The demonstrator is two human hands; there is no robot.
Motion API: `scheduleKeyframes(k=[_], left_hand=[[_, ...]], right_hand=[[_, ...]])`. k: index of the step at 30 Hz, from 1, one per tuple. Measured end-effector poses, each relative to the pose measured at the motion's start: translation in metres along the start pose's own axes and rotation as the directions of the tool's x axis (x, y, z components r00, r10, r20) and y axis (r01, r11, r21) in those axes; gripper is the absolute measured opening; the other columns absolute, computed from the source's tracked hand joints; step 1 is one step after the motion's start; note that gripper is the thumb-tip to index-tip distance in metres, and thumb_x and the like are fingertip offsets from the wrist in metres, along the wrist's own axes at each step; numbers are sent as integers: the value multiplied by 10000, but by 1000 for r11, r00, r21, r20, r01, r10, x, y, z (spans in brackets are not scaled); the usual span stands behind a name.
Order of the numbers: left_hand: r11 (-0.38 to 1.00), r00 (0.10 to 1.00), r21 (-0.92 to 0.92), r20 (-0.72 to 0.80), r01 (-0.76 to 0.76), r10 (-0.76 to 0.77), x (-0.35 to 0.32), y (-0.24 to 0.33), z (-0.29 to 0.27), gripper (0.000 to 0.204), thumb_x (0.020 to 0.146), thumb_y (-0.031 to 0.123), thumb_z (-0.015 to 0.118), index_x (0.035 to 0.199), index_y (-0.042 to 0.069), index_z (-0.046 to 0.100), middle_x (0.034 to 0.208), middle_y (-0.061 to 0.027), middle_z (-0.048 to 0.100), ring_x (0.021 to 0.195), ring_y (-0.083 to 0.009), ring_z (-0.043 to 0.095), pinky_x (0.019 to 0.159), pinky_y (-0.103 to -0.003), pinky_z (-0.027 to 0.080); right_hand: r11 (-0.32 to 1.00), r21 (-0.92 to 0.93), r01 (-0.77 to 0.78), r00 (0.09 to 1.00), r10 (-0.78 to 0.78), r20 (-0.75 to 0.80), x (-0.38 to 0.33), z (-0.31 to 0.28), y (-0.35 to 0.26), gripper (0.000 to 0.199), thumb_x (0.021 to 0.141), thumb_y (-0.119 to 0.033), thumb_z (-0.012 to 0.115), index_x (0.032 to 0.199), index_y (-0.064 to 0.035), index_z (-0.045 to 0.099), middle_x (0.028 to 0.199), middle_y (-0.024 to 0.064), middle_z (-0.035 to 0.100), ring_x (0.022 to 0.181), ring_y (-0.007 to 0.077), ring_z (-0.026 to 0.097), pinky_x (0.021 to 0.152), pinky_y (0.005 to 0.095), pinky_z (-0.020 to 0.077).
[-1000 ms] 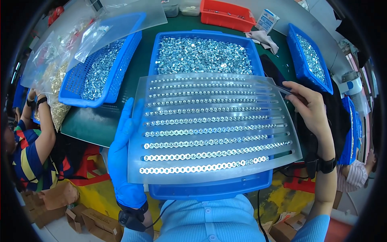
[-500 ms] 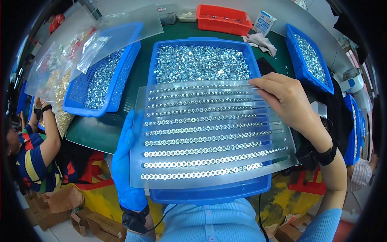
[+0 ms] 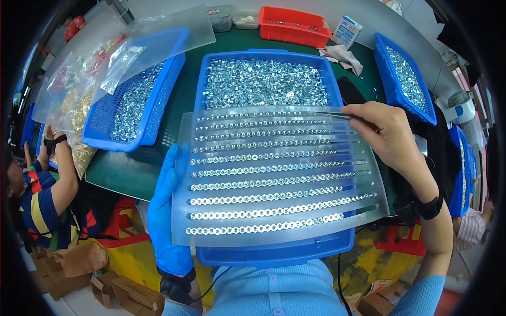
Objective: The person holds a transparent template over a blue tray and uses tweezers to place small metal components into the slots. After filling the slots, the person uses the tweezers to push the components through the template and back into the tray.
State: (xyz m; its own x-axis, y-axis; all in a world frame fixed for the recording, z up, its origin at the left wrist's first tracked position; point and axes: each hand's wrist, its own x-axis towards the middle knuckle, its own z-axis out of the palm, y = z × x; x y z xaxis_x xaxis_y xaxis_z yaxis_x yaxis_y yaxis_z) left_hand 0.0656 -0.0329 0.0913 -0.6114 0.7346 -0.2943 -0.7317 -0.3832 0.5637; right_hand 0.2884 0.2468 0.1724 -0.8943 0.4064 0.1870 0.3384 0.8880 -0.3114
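A translucent slotted plastic plate [image 3: 181,195] is tilted over a blue basket [image 3: 199,79] of small shiny metal pieces. Hexagonal metal nuts [image 3: 253,213] line its slots in several long rows, with gaps at the right ends. My left hand [image 3: 167,210], in a blue glove, is closed on the plate's left edge; its thumb points up along the side, and the other fingers are hidden underneath. At the upper right corner, my bare right hand [image 3: 387,126] pinches thin metal tweezers [image 3: 337,112]. Their tips reach left over the top row.
Another blue basket [image 3: 95,129] of metal pieces stands left, partly under a clear sheet [image 3: 179,31] and plastic bags. A third basket [image 3: 390,79] is at right. Behind are a red bin [image 3: 292,39], a cloth [image 3: 342,55] and a small box [image 3: 347,32]. A co-worker [image 3: 47,195] sits at left.
My right hand has moved right and slightly down, and more of the tweezers shows over the top row. My left hand and the plate have hardly shifted.
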Motion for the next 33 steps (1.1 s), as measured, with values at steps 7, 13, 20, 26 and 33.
scheduleKeyframes(k=[7,13,20,26,33], left_hand=[[1000,1000,4,0,-1,1,1,-2,-5,521,1049,171,453,1543,91,307,1581,-119,342,1391,-320,431,1159,-499,374],[1000,1000,-2,-12,-10,10,1,-2,-5,517,1048,165,456,1539,91,314,1573,-126,355,1386,-322,438,1154,-500,383],[1000,999,8,-28,-15,15,1,-2,-7,499,1051,165,450,1529,86,331,1562,-141,368,1375,-320,452,1140,-500,404],[1000,999,-5,-31,-10,10,1,-1,-6,491,1051,170,450,1521,76,344,1553,-142,382,1365,-315,465,1137,-495,411],[999,1000,24,-5,-23,23,-1,-3,0,548,1029,182,490,1525,18,324,1567,-136,362,1420,-262,394,1182,-414,332]], right_hand=[[983,-8,185,978,-185,-94,8,16,-7,210,859,10,672,1065,-5,704,885,135,689,748,262,667,651,326,516],[983,4,183,980,-182,-82,10,19,-5,205,865,5,673,1068,0,702,903,137,696,743,269,666,653,319,522],[993,117,-8,999,13,-42,3,6,-6,216,879,-6,669,1092,16,696,905,104,703,692,158,651,625,263,508],[731,512,-452,888,421,183,-3,1,-16,193,889,-2,656,1075,20,703,871,60,696,689,86,619,611,224,488],[941,316,-119,993,121,14,-24,7,-27,190,874,2,665,1057,5,711,851,63,685,679,94,614,614,215,475]])
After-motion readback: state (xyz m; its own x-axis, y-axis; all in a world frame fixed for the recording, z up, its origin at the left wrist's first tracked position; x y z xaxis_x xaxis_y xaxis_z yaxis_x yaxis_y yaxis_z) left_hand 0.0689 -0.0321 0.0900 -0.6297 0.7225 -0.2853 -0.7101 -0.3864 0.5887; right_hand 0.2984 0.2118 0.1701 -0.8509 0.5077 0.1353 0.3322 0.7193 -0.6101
